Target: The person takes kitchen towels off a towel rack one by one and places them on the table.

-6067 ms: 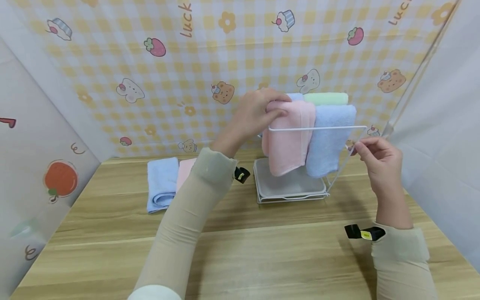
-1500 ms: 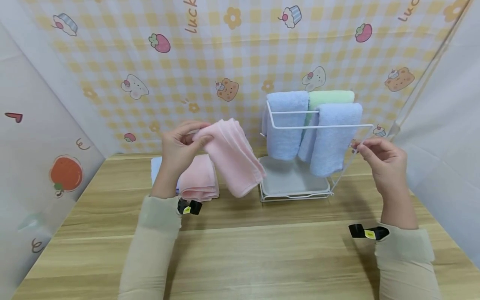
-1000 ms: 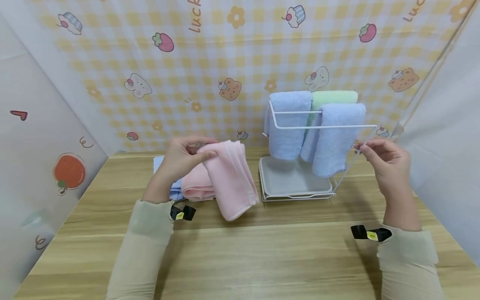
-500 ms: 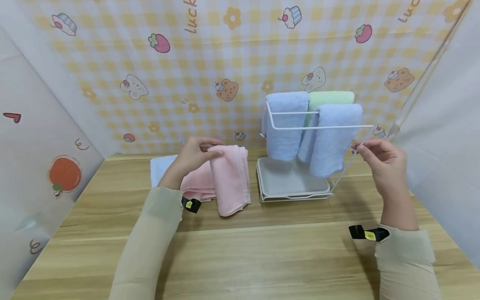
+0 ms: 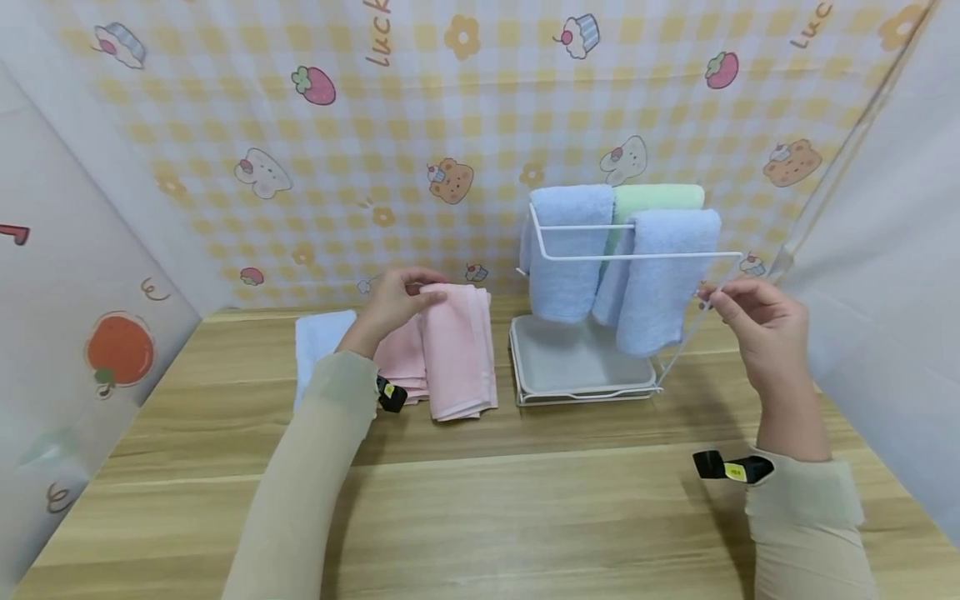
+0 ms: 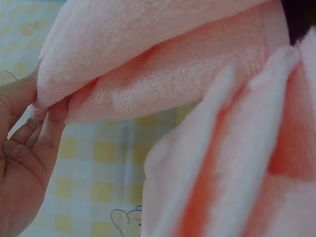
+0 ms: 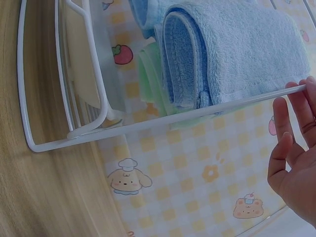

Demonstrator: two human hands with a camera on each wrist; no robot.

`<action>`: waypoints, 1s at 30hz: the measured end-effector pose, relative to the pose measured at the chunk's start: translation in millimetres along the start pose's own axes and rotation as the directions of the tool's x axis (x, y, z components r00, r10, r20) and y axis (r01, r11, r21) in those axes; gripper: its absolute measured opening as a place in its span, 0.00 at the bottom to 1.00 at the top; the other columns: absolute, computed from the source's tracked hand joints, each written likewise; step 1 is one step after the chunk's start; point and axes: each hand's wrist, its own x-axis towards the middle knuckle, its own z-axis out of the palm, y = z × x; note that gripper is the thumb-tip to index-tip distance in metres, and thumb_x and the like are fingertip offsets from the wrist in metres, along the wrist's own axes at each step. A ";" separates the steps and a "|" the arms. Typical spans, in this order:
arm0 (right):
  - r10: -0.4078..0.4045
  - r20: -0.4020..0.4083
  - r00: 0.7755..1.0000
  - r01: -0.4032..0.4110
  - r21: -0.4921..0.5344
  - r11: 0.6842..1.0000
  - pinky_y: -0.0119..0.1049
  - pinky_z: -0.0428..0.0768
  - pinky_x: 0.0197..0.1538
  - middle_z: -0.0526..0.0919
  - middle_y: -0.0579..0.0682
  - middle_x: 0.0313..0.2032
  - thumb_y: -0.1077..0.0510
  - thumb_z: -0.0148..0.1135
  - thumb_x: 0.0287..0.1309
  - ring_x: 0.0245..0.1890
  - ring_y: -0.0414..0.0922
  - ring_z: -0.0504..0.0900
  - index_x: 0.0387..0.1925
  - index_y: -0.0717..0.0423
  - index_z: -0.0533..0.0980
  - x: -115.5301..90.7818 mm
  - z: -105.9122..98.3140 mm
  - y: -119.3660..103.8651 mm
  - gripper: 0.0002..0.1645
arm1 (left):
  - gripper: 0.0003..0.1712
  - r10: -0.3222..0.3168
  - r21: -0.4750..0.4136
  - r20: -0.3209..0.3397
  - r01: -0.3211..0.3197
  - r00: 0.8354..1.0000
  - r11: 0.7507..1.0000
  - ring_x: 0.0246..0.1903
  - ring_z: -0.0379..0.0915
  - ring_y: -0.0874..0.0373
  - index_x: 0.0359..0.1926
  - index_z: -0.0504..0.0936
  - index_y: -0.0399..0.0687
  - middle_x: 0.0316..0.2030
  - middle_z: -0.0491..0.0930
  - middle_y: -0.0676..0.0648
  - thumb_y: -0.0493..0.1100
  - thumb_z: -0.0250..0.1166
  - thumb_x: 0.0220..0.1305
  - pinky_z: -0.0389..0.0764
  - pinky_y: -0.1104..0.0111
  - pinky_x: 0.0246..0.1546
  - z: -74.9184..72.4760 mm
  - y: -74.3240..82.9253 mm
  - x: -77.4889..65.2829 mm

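Observation:
My left hand (image 5: 393, 307) pinches the upper left corner of a folded pink towel (image 5: 461, 358), whose lower end lies on the table. In the left wrist view, thumb and fingers meet at the edge of the fuzzy pink cloth. Another pink towel (image 5: 402, 358) lies just left of it, partly covered by the hand and the held towel. On the right, my right hand (image 5: 765, 321) pinches the slanted side wire of a white wire rack (image 7: 128, 129). Two blue towels (image 5: 660, 296) and a green towel (image 5: 667, 197) hang over the rack's bars.
A folded blue towel (image 5: 317, 337) lies at the left end of the towel row, partly behind the left sleeve. Under the hanging towels, a pale grey tray (image 5: 570, 367) sits in the rack's base. A checkered cloth backdrop (image 5: 300, 167) rises behind the wooden table (image 5: 525, 517).
The pink towel has come off the rack's front left, moved leftward and been lowered onto the table beside the other pink one. My right hand has stayed on the rack's side wire.

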 end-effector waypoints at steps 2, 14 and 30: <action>0.003 0.001 1.000 -0.003 0.003 1.000 0.25 0.81 0.39 0.89 0.51 0.33 0.79 0.55 0.61 0.37 0.42 0.88 0.34 0.75 0.78 -0.1 0.6 -0.1 0.06 | 0.18 -0.019 0.012 -0.010 0.019 1.000 1.000 0.52 0.80 0.49 0.55 0.84 0.47 0.60 0.80 0.45 0.44 0.69 0.64 0.81 0.71 0.42 0.1 -4.3 3.6; -0.003 0.000 1.000 0.003 0.012 1.000 0.25 0.79 0.36 0.89 0.52 0.34 0.79 0.55 0.61 0.37 0.42 0.88 0.34 0.74 0.79 0.3 0.8 -1.3 0.07 | 0.19 -0.046 -0.003 -0.010 0.046 0.999 0.999 0.52 0.76 0.50 0.57 0.81 0.42 0.60 0.79 0.42 0.40 0.66 0.67 0.78 0.72 0.43 8.9 -25.7 21.6; -0.003 0.001 1.000 0.003 0.001 1.000 0.25 0.78 0.34 0.89 0.51 0.34 0.78 0.56 0.61 0.36 0.42 0.88 0.33 0.73 0.79 0.1 1.2 -1.0 0.07 | 0.25 -0.034 0.052 0.091 0.029 0.995 0.998 0.61 0.72 0.39 0.63 0.74 0.35 0.64 0.74 0.37 0.30 0.62 0.65 0.75 0.53 0.62 17.2 -45.4 25.1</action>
